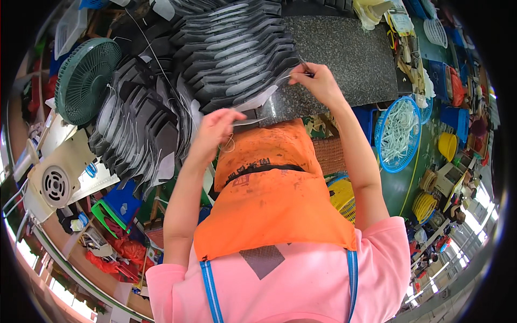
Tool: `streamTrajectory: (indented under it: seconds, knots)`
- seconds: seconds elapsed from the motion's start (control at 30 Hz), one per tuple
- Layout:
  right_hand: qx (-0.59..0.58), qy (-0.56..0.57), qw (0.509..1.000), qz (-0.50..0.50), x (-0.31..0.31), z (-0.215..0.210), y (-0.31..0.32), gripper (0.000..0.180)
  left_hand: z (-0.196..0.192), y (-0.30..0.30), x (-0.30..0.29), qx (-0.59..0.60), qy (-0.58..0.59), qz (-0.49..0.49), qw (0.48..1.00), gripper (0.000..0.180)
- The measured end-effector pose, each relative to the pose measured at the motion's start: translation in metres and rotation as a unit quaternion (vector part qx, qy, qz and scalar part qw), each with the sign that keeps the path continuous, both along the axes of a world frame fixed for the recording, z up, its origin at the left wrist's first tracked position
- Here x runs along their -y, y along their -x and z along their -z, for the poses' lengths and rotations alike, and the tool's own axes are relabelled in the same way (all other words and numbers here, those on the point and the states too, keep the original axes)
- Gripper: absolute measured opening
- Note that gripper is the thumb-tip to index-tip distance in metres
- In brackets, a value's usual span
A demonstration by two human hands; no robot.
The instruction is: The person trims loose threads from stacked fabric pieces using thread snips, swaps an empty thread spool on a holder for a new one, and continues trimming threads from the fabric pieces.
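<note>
My right hand (320,86) is closed around a small dark tool (307,70), perhaps thread snips; its tip is too small to make out. Its fingertips are at the near right end of a row of overlapping black fabric pieces (237,56) with pale grey middles. A pale strip-like edge (261,99) runs from there toward my left hand (215,132). That hand is closed beside the nearest piece, fingers pointing right, and what they pinch is hidden. A thin pale thread (230,144) loops below it.
A speckled dark tabletop (344,59) lies right of the row. More black pieces (140,118) are stacked at left, beside a green fan (88,81). A blue basket (399,134) of pale strips stands at right. An orange apron (269,188) covers my lap.
</note>
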State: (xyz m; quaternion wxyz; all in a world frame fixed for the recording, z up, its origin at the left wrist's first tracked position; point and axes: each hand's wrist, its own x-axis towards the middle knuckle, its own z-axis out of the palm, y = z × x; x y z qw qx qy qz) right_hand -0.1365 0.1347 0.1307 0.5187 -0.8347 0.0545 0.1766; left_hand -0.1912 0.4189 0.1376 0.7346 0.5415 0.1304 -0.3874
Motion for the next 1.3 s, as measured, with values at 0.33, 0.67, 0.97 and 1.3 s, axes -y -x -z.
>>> streamTrajectory:
  seconds: [0.33, 0.67, 0.97, 1.3]
  knots:
    - [-0.053, -0.015, 0.997, -0.044, -0.016, -0.007, 0.018, 0.014, -0.001, 0.018, -0.049, 0.332, -0.423, 0.362, 0.762, 0.064]
    - [-0.045, 0.0, 0.998, -0.047, -0.011, 0.031, 0.01, 0.015, 0.047, 0.006, 0.009, 0.121, -0.1, -0.019, 0.987, 0.03]
    - [0.164, 0.274, 0.944, -0.081, -0.025, 0.063, 0.007, 0.02, 0.084, 0.0, -0.008, 0.265, -0.412, 0.078, 0.869, 0.023]
    - [0.196, 0.269, 0.933, -0.135, -0.016, 0.073, -0.023, 0.021, 0.076, -0.014, -0.004, 0.229, -0.471, 0.118, 0.844, 0.014]
